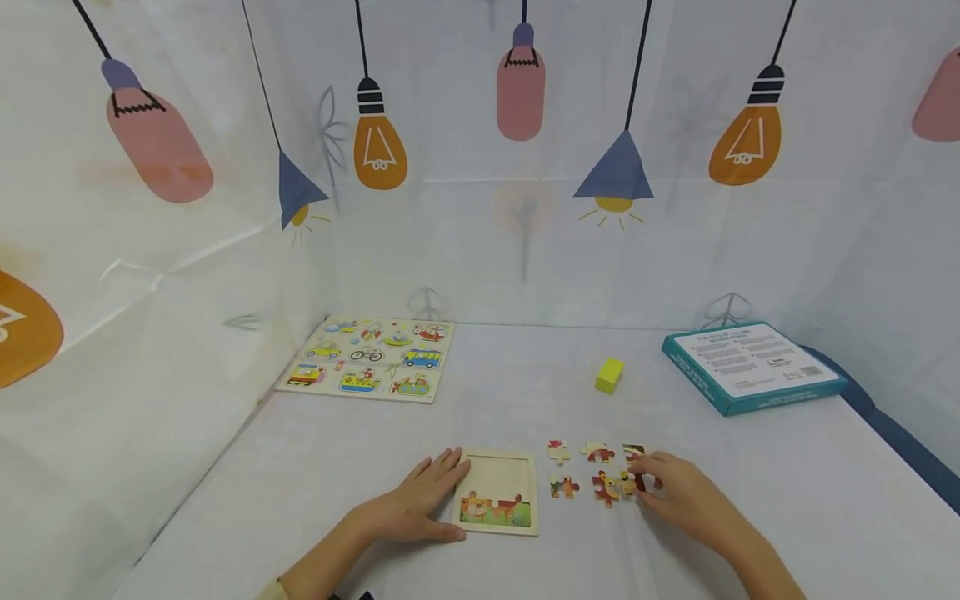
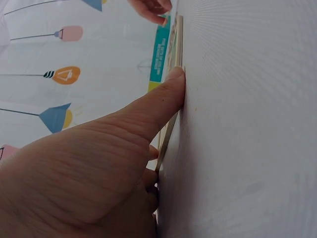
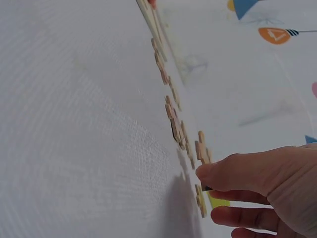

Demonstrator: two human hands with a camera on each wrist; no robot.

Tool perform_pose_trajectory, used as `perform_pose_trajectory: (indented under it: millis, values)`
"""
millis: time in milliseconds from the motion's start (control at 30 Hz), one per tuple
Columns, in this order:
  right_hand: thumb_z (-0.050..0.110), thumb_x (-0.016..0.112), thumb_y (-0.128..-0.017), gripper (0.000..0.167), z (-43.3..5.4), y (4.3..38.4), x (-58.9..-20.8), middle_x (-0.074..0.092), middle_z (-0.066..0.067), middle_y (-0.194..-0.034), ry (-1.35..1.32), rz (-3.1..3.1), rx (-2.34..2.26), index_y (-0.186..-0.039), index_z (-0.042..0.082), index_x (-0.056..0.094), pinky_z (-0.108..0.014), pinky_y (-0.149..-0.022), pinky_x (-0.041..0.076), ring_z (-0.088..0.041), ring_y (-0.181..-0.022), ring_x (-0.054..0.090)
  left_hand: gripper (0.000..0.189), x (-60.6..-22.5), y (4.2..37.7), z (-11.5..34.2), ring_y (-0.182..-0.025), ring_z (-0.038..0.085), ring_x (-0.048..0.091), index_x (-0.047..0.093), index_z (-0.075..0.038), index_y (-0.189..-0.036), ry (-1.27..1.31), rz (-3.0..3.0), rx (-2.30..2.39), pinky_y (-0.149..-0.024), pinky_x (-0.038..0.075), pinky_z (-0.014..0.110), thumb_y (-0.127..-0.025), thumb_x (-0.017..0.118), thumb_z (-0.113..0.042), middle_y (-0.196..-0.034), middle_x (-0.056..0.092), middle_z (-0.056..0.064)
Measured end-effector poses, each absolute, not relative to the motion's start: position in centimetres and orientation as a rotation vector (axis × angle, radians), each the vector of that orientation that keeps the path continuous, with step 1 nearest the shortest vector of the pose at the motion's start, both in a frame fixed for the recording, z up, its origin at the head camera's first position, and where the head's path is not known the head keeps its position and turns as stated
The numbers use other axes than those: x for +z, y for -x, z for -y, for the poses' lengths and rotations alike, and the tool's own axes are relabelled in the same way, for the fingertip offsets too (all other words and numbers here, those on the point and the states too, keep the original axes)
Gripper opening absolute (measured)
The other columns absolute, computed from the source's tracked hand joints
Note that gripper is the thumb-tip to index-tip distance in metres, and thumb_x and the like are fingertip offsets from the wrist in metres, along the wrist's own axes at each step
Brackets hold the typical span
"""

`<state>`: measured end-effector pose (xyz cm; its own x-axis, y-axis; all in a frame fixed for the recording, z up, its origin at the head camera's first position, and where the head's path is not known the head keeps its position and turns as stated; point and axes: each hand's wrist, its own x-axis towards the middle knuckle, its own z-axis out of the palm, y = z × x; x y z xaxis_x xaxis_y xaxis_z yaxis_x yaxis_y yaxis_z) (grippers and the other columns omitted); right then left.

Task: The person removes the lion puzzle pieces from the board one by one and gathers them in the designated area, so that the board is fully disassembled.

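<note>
A square wooden puzzle tray [image 1: 495,467] lies on the white table, its bottom row filled with pieces showing an orange animal [image 1: 491,510] on green. My left hand [image 1: 422,502] rests along the tray's left side, fingertips on the upper left edge and thumb at the lower left corner. In the left wrist view the thumb [image 2: 166,94] lies straight against the tray's edge. To the right of the tray, my right hand [image 1: 686,496] pinches a puzzle piece [image 3: 201,148] between thumb and fingers. Several loose jigsaw pieces [image 1: 564,487] lie close by in two rough rows.
A yellow block [image 1: 610,376] sits behind the loose pieces. At the back left lies a board with pictures of vehicles [image 1: 367,354]. A flat teal and white box [image 1: 753,367] lies at the back right. White cloth printed with lamps [image 1: 450,250] hangs behind the table.
</note>
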<state>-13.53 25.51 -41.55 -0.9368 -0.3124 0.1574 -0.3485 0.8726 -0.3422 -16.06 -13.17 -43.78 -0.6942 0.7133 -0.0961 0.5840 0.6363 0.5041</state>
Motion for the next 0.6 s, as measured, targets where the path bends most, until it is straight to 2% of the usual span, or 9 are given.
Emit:
perform_pose_trajectory:
  millis: [167, 600]
  values:
    - [0.010, 0.075, -0.073, 0.025, -26.1, 13.6, -41.6, 0.055, 0.008, -0.081, -0.479, 3.019, 0.627, -0.096, 0.012, 0.067, -0.021, -0.055, 0.042, -0.007, -0.067, 0.045, 0.092, -43.8, 16.0, 13.2, -0.139, 0.028, 0.005, 0.018, -0.004, -0.146, -1.044, -2.571, 0.641, -0.109, 0.006, 0.051, -0.081, 0.057, -0.056, -0.152, 0.009, 0.015]
    - [0.009, 0.074, -0.074, 0.023, -27.1, 13.5, -41.5, 0.055, 0.007, -0.082, -0.401, 3.102, 0.703, -0.096, 0.010, 0.066, -0.022, -0.054, 0.039, -0.010, -0.067, 0.044, 0.091, -44.0, 16.1, 13.2, -0.138, 0.030, 0.006, 0.019, -0.003, -0.145, -1.062, -2.581, 0.635, -0.108, 0.007, 0.052, -0.081, 0.056, -0.057, -0.151, 0.010, 0.017]
